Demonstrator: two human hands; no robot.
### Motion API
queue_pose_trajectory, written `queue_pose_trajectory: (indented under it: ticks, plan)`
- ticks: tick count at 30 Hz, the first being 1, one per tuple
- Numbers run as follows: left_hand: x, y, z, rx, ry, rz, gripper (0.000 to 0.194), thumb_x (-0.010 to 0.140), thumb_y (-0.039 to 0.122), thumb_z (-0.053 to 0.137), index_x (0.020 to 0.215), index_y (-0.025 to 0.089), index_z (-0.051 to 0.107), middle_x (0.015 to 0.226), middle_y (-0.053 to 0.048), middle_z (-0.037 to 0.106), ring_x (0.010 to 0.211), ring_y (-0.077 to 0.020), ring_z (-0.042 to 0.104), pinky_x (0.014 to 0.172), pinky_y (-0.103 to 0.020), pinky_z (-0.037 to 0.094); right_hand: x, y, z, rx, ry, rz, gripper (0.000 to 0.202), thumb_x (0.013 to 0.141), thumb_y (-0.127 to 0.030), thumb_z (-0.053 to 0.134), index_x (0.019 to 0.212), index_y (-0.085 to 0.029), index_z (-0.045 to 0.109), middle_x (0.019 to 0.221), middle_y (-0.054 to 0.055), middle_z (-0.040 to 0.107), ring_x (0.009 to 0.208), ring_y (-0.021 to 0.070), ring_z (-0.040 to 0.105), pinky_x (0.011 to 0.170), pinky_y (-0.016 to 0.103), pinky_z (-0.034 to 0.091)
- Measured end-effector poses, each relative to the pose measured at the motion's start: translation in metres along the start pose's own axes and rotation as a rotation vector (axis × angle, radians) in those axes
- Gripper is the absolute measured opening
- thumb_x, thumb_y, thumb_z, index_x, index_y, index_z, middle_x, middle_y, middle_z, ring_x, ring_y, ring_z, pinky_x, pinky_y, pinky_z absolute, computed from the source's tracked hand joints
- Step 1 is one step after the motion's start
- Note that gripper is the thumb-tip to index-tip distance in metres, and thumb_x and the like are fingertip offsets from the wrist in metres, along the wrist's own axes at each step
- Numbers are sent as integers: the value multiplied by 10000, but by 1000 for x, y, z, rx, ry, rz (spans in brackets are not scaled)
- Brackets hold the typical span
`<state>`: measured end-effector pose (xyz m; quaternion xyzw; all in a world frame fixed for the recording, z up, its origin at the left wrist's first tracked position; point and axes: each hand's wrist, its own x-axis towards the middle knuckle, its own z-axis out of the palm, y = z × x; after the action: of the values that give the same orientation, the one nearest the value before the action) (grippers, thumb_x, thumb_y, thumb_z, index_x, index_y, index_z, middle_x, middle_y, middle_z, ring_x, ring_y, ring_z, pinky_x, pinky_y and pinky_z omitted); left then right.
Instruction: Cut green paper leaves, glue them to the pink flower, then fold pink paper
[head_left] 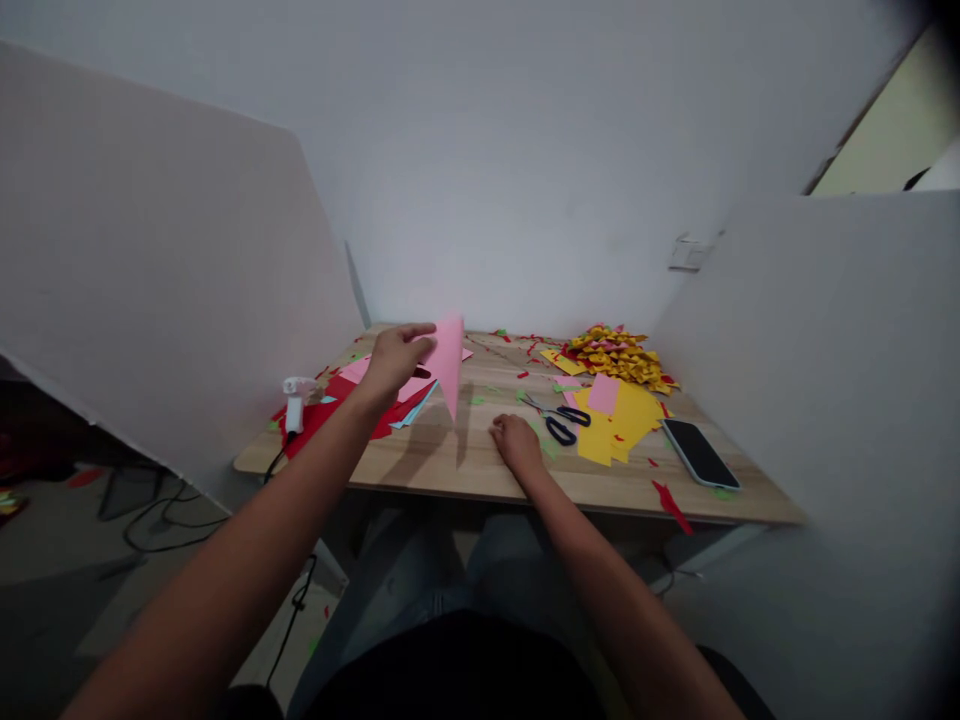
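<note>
Left hand point(394, 360) pinched on pink sheet point(448, 362), held above desk point(600, 487) left of scissors point(561, 412); light edge grip best, to avoid creasing; right hand point(517, 441) near desk's front edge, fingers curled, grip unclear.

My paper sheet point(449, 360) at twelve o'clock is plain pink — red sheets point(315, 418) at eleven, yellow sheets point(634, 412) and dark-handled scissors point(552, 411) at one, black-screened smartphone point(701, 453) at two — and my tabletop point(630, 482) is light-brown woodgrain.
</note>
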<state>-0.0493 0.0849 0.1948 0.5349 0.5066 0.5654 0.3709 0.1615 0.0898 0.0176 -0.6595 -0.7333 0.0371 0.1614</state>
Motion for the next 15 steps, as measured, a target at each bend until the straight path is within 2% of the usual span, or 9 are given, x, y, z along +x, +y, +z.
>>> queue_pose_trajectory:
  ticks: [5, 10, 15]
  plan:
    - [-1, -19, -1, -59, -60, -136, 401, 611, 242, 743, 999, 139, 763, 698, -4, 603, 562, -113, 533, 515, -257, 509, 26, -6, 2, -93, -81, 48, 318, 993, -407, 576, 1207, -177, 630, 1163, 74, 674, 1000, 199, 668, 886, 420, 563]
    - [-2, -38, -3, -115, -94, -214, 457, 607, 239, 747, 1054, 139, 754, 675, 3, 609, 542, -103, 540, 515, -236, 486, 33, -8, 1, -162, -113, 18, 365, 972, -383, 617, 1271, -173, 596, 1238, 89, 640, 1042, 216, 659, 886, 432, 575]
    - [-6, -48, -3, -190, -109, -233, 473, 608, 234, 749, 1073, 146, 756, 690, 4, 611, 554, -94, 519, 529, -228, 487, 34, -14, 3, -208, -142, -27, 368, 966, -379, 627, 1265, -166, 600, 1256, 97, 633, 1067, 225, 652, 902, 440, 569]
